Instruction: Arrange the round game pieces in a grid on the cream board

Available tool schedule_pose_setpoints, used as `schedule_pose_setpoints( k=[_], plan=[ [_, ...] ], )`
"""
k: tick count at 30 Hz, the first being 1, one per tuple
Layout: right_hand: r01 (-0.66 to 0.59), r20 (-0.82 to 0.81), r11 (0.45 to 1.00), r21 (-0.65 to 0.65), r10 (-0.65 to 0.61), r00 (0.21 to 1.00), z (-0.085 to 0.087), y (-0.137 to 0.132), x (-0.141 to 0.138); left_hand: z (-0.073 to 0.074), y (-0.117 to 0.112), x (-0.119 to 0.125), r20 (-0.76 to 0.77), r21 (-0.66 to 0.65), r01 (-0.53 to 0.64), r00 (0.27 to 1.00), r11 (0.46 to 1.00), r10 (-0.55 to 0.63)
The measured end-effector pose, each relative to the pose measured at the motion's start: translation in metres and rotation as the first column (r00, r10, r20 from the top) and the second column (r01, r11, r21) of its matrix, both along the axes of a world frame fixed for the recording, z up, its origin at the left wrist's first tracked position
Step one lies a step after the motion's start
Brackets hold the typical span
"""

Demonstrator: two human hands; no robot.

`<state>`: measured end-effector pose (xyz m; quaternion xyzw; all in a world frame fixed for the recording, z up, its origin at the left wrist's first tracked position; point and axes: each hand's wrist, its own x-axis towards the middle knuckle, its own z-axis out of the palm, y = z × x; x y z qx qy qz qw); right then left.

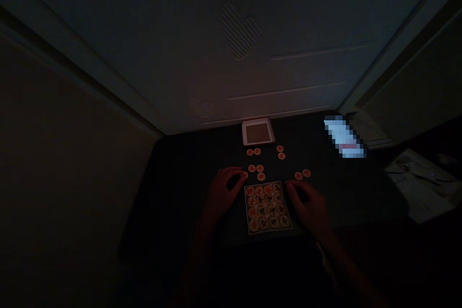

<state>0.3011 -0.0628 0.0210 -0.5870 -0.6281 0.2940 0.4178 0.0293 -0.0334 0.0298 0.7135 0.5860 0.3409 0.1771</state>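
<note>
Dim light covers the whole scene. A square box [247,216] filled with rows of round Chinese chess pieces, marked in red and in black, lies in front of me on the dark table. My left hand [224,192] is at the box's upper left, its thumb and forefinger closed on a Chinese chess piece [245,174]. At the box's upper right corner is my right hand [306,202], fingers drawn together; what they hold, if anything, is too dark to see. Beyond the box lie loose red-marked pieces [260,176], some touching each other.
A white-rimmed box lid or tray [273,135] stands at the table's back, against a pale door [162,57] with striped hearts. A lit, pixelated phone-like screen [344,137] is at the back right. Two loose pieces [302,174] lie right of the box. Pale items [422,187] sit beyond the right edge.
</note>
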Motion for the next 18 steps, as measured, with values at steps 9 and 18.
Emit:
schedule_pose_setpoints(
  k=[9,18],
  plan=[
    [0.016,-0.036,1.0,-0.003,-0.016,0.999,-0.001,-0.001,0.0,0.032,0.049,0.023,-0.174,-0.059,0.2,0.963,0.978,-0.207],
    [0.02,-0.045,0.999,-0.032,-0.022,0.999,-0.007,-0.001,-0.001,0.024,0.062,0.034,-0.291,-0.116,0.133,0.943,0.984,-0.162]
  ],
)
